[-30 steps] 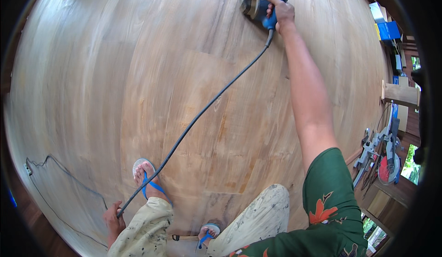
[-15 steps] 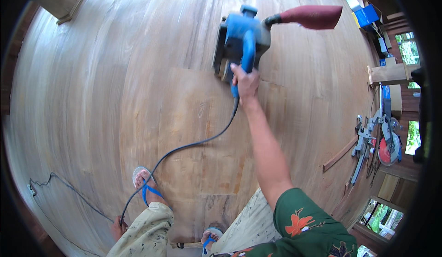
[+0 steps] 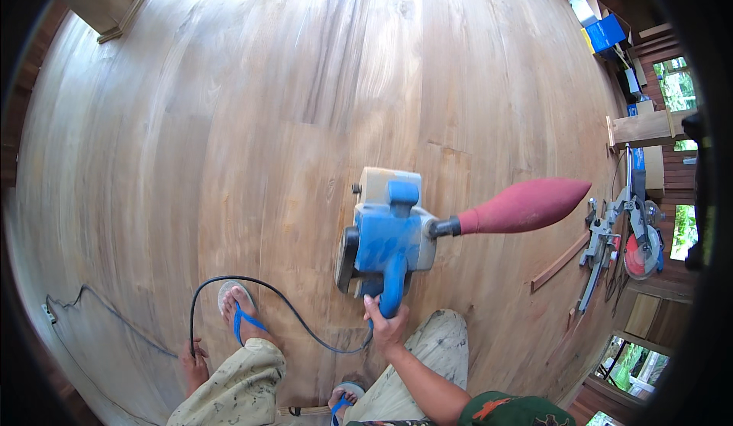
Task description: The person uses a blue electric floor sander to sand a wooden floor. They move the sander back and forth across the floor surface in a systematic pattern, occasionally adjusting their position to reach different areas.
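Note:
My right hand (image 3: 388, 325) is wrapped round the rear handle of a blue belt sander (image 3: 382, 231), which rests on the wooden floor (image 3: 298, 182) just in front of my knees. A puffed-out red dust bag (image 3: 527, 206) sticks out from the sander's right side. From the handle a black power cord (image 3: 294, 304) loops over to the left, past my foot. Beside my left shin, my left hand (image 3: 194, 356) pinches that cord between its fingers.
A blue-strapped sandal (image 3: 243, 311) is on my forward foot. To the right stand a mitre saw (image 3: 637, 246) and a loose wood strip (image 3: 560, 262). Boxes (image 3: 607, 33) sit at the far right, a wooden post (image 3: 103, 2) at the far left. A socket end (image 3: 50, 313) lies at the left.
My right hand has pulled the sander back toward me from farther out on the floor. The cord now bows in a loop, and my left hand has risen slightly with it.

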